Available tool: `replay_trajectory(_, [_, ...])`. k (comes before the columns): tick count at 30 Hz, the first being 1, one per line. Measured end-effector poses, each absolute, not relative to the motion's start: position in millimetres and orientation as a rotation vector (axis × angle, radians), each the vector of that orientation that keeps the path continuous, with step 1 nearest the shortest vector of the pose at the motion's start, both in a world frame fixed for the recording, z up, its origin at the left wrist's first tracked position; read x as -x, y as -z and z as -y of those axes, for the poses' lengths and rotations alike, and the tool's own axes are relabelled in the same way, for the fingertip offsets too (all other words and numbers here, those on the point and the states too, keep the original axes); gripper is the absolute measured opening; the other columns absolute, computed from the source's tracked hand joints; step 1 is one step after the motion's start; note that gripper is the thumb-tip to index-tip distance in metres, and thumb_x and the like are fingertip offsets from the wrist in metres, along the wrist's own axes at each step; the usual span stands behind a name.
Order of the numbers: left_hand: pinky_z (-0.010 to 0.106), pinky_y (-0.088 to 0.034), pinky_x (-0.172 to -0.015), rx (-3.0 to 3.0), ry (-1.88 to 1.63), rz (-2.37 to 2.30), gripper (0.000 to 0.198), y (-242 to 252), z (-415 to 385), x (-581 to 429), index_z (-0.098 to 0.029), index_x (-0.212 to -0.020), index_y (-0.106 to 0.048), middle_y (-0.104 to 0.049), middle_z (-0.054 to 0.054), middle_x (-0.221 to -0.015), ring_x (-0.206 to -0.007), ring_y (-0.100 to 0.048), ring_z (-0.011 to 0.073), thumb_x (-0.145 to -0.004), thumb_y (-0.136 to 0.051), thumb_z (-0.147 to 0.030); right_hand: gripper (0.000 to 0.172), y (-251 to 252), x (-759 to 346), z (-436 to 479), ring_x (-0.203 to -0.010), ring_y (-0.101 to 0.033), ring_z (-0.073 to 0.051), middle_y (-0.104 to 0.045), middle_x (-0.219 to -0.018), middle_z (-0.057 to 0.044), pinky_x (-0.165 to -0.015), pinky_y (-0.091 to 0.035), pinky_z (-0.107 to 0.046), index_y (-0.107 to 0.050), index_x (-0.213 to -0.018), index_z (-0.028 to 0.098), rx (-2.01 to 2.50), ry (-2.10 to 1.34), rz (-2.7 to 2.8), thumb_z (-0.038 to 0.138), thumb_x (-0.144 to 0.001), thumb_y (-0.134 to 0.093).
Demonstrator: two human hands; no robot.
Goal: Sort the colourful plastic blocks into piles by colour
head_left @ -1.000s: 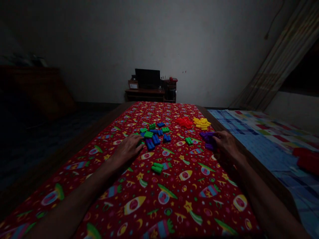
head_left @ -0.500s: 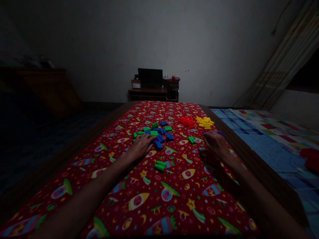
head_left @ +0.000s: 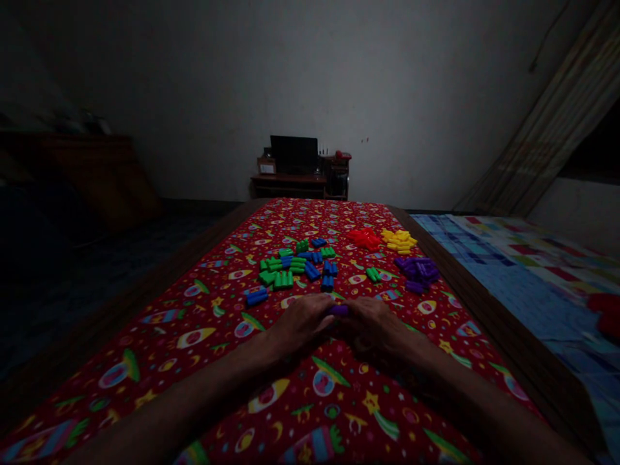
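Purple block [head_left: 339,310]: in the head view, it spans the gap between both hands, nearer the person than the purple heap and to its left. Only a short middle stretch shows; whether it is one piece or several, I can't tell.
Left hand [head_left: 305,320]: its grip looks closed on the block's left end, thumb side inward, well left of the purple heap.
Right hand [head_left: 375,321]: its grip looks closed on the other end, just on the person's side of the purple heap; the fingertips are hidden.
Purple heap [head_left: 419,274]: near the right edge of the table [head_left: 504,323].
Yellow heap [head_left: 400,241]: just beyond the purple heap.
Red heap [head_left: 364,239]: beyond the purple heap and to its left.
Green and blue cluster [head_left: 296,265]: well left of the purple heap, its pieces loosely scattered.
Lone green block [head_left: 374,275]: just left of the purple heap, apart from the cluster.
Slip risk: with so little block showing, uneven pressure could, I'd judge, twist it loose.
Dim light: could cause blue to be mistaken for purple.
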State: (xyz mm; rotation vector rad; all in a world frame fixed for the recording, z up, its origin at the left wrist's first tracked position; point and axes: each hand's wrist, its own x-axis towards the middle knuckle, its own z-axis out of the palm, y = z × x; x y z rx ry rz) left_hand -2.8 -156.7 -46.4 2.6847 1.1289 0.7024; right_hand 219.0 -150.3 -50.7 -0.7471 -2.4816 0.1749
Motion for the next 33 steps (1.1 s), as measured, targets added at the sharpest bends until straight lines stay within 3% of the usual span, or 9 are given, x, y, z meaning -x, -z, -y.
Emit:
replay_trajectory(3, [0.032,-0.051,-0.083,-2.681,-0.686,-1.139,0.021,44,157,7,-0.02,-0.11,-0.061,-0.067,0.007,-0.104,-0.095,-0.064,0.0206,-0.094,-0.051,-0.026,0.019,48,-223,147,-0.063,-0.061,-0.015,-0.068,-0.077,-0.006,-0.06,-0.047,-0.025,-0.065,-0.091,0.015,0.829,-0.127,2.436,0.02,-0.094,-0.047])
replay_trajectory(6, [0.038,-0.049,-0.093,-2.759,-0.668,-1.155,0.031,37,157,12,-0.02,-0.12,-0.058,-0.064,0.011,-0.117,-0.109,-0.059,0.0246,-0.093,-0.054,-0.034,0.021,33,-239,136,-0.071,-0.064,-0.017,-0.071,-0.085,-0.008,-0.064,-0.048,-0.027,-0.068,-0.098,0.017,0.933,-0.062,2.307,0.02,-0.093,-0.048])
replay_trajectory(9, [0.046,-0.039,-0.107,-2.866,-0.592,-1.042,0.042,36,157,17,-0.024,-0.132,-0.053,-0.053,0.01,-0.138,-0.132,-0.044,0.0281,-0.092,-0.055,-0.038,0.024,15,-272,117,-0.074,-0.065,-0.02,-0.072,-0.088,-0.011,-0.067,-0.048,-0.03,-0.069,-0.098,0.016,1.172,0.119,2.099,0.02,-0.091,-0.046])
replay_trajectory(12, [0.051,-0.029,-0.114,-2.924,-0.483,-1.039,0.04,42,153,21,-0.029,-0.133,-0.055,-0.048,0.006,-0.145,-0.141,-0.03,0.0294,-0.094,-0.051,-0.037,0.025,10,-313,98,-0.076,-0.065,-0.023,-0.071,-0.088,-0.012,-0.068,-0.049,-0.032,-0.071,-0.096,0.017,1.442,0.277,1.994,0.02,-0.087,-0.048])
replay_trajectory(19, [0.057,-0.015,-0.118,-3.043,-0.622,-1.347,0.032,40,133,36,-0.026,-0.121,-0.062,-0.048,0.007,-0.146,-0.141,-0.033,0.0283,-0.093,-0.049,-0.024,0.036,39,-360,80,-0.087,-0.062,-0.024,-0.069,-0.098,-0.013,-0.075,-0.049,-0.034,-0.069,-0.107,0.016,1.691,0.418,1.989,0.014,-0.077,-0.049])
replay_trajectory(24, [0.06,-0.017,-0.116,-2.95,-0.761,-1.6,0.033,29,116,66,-0.025,-0.123,-0.061,-0.052,0.009,-0.142,-0.137,-0.037,0.0304,-0.092,-0.049,-0.027,0.038,31,-353,82,-0.091,-0.06,-0.026,-0.067,-0.099,-0.015,-0.078,-0.049,-0.037,-0.07,-0.104,0.015,1.635,0.437,2.004,0.009,-0.074,-0.047])
replay_trajectory(29, [0.062,-0.017,-0.113,-2.751,-0.83,-1.948,0.04,43,98,96,-0.024,-0.129,-0.057,-0.049,0.011,-0.144,-0.141,-0.028,0.0342,-0.095,-0.041,-0.036,0.032,30,-309,94,-0.085,-0.062,-0.025,-0.068,-0.097,-0.013,-0.075,-0.053,-0.04,-0.068,-0.103,0.018,1.344,0.25,2.094,0.015,-0.085,-0.042])
replay_trajectory(31, [0.064,-0.02,-0.111,-2.567,-0.86,-2.03,0.044,58,90,105,-0.024,-0.133,-0.054,-0.047,0.011,-0.146,-0.141,-0.029,0.036,-0.096,-0.037,-0.04,0.032,43,-285,98,-0.099,-0.062,-0.026,-0.066,-0.11,-0.014,-0.086,-0.052,-0.042,-0.064,-0.113,0.017,1.205,0.146,2.165,0.021,-0.091,-0.041])
replay_trajectory(33, [0.062,-0.026,-0.109,-2.359,-0.92,-2.06,0.047,74,81,113,-0.024,-0.137,-0.049,-0.048,0.013,-0.145,-0.138,-0.035,0.0346,-0.097,-0.03,-0.042,0.037,61,-262,97,-0.12,-0.053,-0.029,-0.057,-0.128,-0.017,-0.098,-0.047,-0.048,-0.057,-0.125,0.017,1.171,0.092,2.202,0.03,-0.094,-0.042])
